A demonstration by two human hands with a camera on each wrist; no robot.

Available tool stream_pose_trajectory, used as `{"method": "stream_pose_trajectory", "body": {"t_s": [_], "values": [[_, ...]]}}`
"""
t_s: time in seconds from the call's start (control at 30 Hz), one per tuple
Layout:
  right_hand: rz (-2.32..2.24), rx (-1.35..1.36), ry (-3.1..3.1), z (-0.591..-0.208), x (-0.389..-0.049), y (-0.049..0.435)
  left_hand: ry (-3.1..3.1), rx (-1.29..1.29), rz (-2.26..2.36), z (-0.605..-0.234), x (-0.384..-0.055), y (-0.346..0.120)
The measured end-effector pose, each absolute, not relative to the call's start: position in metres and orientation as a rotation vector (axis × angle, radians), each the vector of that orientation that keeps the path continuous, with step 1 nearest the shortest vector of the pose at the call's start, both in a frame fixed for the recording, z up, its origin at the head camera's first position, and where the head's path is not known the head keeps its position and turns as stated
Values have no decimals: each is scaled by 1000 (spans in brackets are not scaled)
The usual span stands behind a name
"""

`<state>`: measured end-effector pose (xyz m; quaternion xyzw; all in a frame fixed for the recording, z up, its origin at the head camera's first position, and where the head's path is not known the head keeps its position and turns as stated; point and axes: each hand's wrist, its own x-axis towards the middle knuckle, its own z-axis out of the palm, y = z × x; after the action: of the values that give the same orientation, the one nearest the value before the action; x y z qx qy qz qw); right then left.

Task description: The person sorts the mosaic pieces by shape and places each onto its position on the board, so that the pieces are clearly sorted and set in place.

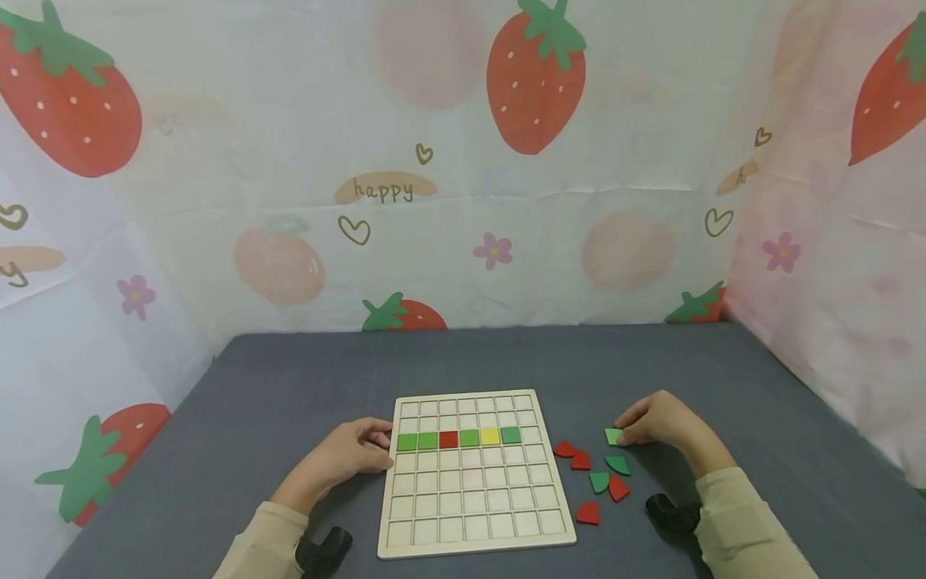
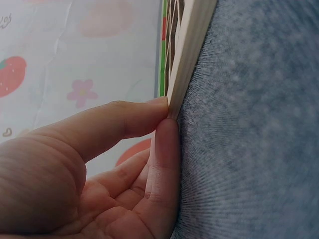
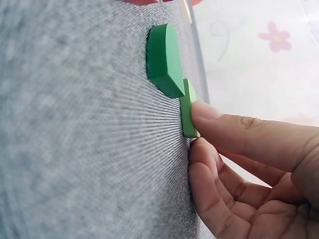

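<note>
A pale wooden grid board (image 1: 477, 540) lies on the grey cloth in front of me. One row holds green, red and yellow square tiles, among them a red tile (image 1: 448, 440) and a yellow tile (image 1: 490, 436). My left hand (image 1: 350, 450) holds the board's left edge; the left wrist view has thumb and a finger meeting at its wooden side (image 2: 187, 59). To the right of the board, my right hand (image 1: 661, 425) pinches a light green square tile (image 1: 612, 436), which is at the cloth. A darker green quarter-round piece (image 3: 164, 59) lies close to it.
Red and green curved-edge pieces lie between the board and my right hand, including a red one (image 1: 588, 513) near the board's lower right corner. Behind the table (image 1: 311, 362) hangs a strawberry-print curtain (image 1: 535, 201), with more along both sides.
</note>
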<state>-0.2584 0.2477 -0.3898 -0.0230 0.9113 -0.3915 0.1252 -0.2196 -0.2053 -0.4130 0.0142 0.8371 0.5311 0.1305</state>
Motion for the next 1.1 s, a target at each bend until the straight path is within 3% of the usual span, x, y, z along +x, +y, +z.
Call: {"method": "stream_pose_trajectory", "body": {"t_s": [1.1], "values": [[-1398, 18, 2557, -388, -259, 242, 2459, 14, 1532, -417, -222, -205]]}}
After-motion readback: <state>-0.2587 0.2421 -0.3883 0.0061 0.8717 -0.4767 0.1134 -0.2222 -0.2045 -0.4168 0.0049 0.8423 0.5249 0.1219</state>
